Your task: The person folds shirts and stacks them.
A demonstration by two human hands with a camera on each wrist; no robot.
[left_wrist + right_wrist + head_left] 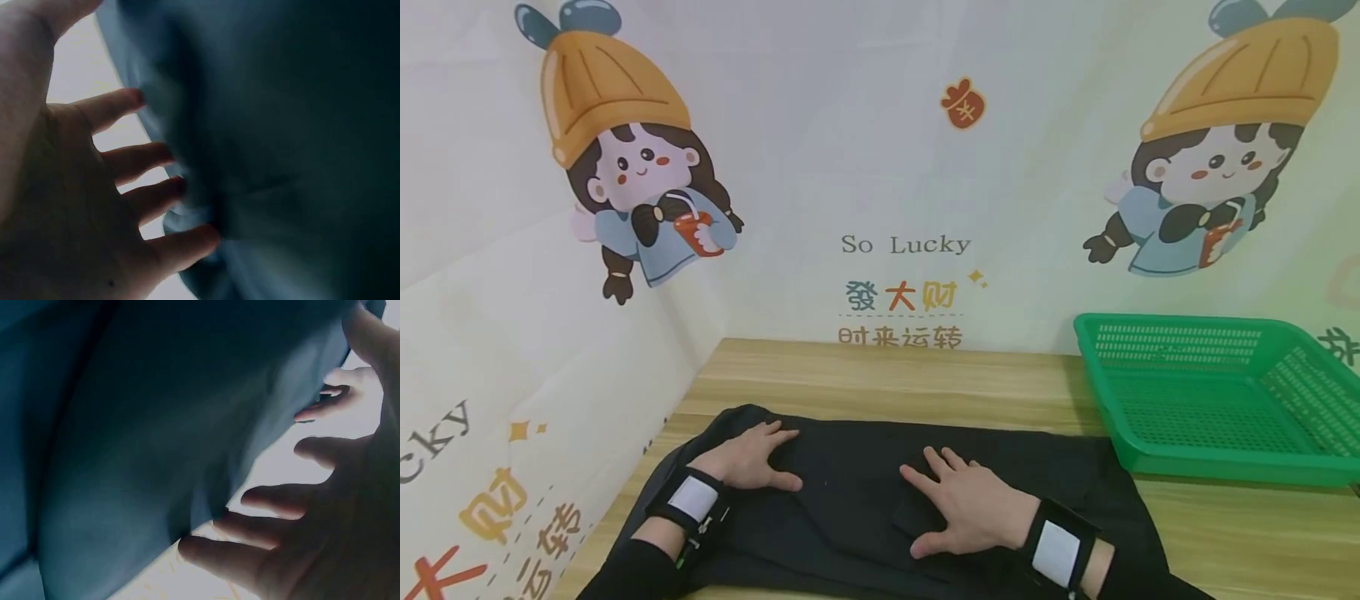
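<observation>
A black cloth (850, 467), perhaps a garment, lies spread across the wooden table with soft wrinkles along its near side. On its left part is my left hand (748, 457), palm down with fingers spread. My right hand (966, 504) is over the middle-right of the cloth, its fingers straight and apart. In the left wrist view, the fingertips of the left hand (125, 181) come up to the dark cloth (281, 144). The right wrist view has the right hand's straight fingers (275, 500) beside the cloth (144, 456). Neither hand grips anything.
A green plastic basket (1210, 400) with perforated sides stands at the right on the wooden table (880, 375), close to the cloth's right end. A printed white curtain (790, 167) hangs behind the table and along its left side.
</observation>
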